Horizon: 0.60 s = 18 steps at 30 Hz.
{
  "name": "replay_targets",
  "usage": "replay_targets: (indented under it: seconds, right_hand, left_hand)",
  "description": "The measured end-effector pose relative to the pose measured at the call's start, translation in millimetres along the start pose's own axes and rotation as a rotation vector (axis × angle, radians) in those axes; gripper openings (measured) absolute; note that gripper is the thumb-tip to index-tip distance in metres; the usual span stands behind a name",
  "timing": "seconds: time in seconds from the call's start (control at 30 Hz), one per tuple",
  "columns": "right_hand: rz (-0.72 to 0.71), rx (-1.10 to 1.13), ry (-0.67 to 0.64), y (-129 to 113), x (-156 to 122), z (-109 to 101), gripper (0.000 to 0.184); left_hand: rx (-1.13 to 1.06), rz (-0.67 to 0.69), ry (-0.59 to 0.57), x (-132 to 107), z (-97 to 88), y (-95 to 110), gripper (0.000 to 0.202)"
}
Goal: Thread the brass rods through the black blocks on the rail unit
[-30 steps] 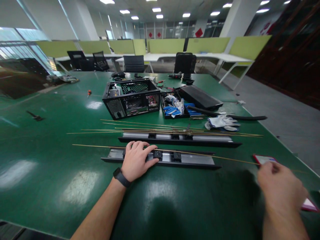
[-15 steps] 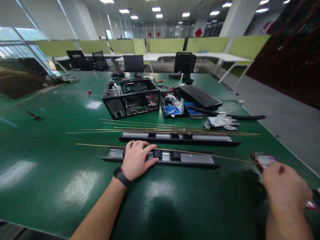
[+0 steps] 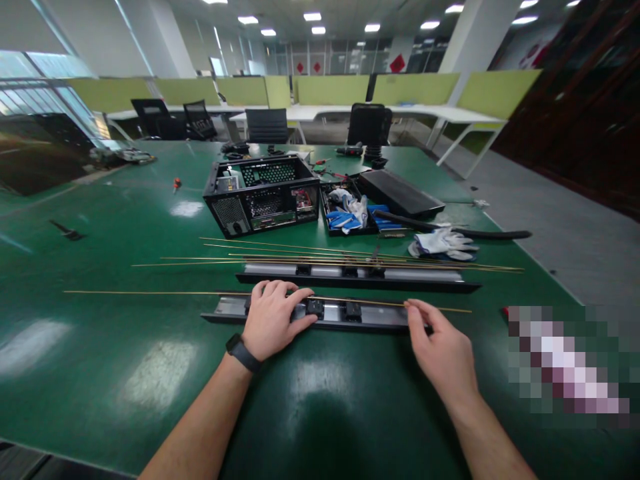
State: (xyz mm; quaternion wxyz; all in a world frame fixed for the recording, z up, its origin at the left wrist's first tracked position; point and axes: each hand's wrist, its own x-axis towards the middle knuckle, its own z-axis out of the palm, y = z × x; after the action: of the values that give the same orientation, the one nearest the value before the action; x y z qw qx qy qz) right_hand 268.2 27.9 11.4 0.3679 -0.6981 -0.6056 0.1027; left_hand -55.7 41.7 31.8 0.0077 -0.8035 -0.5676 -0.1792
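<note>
Since a second ago the right hand [image 3: 443,350] has come in from the near right and pinches the brass rod [image 3: 200,293], now slid left. Left hand [image 3: 273,320] lies flat, fingers spread, on the near rail [image 3: 380,319] on the bench [image 3: 100,373]. Pushed crooked, the thin rod could bow or jump its clips [image 3: 315,308]. Farther off lie spare rods [image 3: 300,257].

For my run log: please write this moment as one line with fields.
left hand: pressing on near rail | right hand: pinching brass rod lying over rail | behind: second rail, more rods, open computer case
</note>
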Motion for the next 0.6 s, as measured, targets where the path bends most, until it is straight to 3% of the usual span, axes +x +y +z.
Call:
replay_targets:
  seconds: [0.13, 0.23, 0.43, 0.6]
  right_hand:
    - [-0.222, 0.090, -0.062, -17, -8, 13, 0.039]
    - [-0.301, 0.105, -0.098, -20, -9, 15, 0.041]
    - [-0.115, 0.012, -0.022, -4, -3, 5, 0.044]
    - [-0.158, 0.018, -0.030, -8, -4, 6, 0.042]
  left_hand:
    - [-0.001, 0.003, -0.004, 0, 0.0, 0, 0.040]
    - [0.001, 0.006, 0.004, 0, 0.6, -1, 0.041]
    - [-0.001, 0.004, 0.005, 0, 0.1, 0, 0.041]
    - [0.000, 0.000, -0.006, 0, 0.0, 0, 0.041]
